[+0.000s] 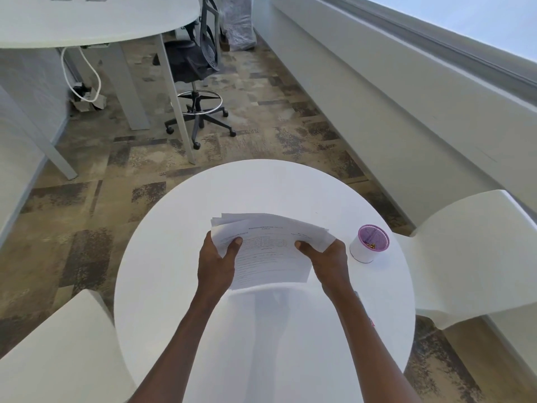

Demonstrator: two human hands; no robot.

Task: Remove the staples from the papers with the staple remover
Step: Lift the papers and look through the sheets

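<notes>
A stack of printed white papers (268, 248) is held above the round white table (174, 286), tilted toward me. My left hand (216, 263) grips the stack's left edge with the thumb on top. On the right edge, my right hand (325, 257) holds it the same way. The sheets fan out unevenly at the far edge. No staple remover shows in view, and I cannot make out any staples.
A small white cup with a purple rim (369, 242) stands on the table right of my right hand. White chairs sit at the right (470, 257) and lower left (58, 353). Beyond are a black office chair (194, 71) and a white desk (96, 21).
</notes>
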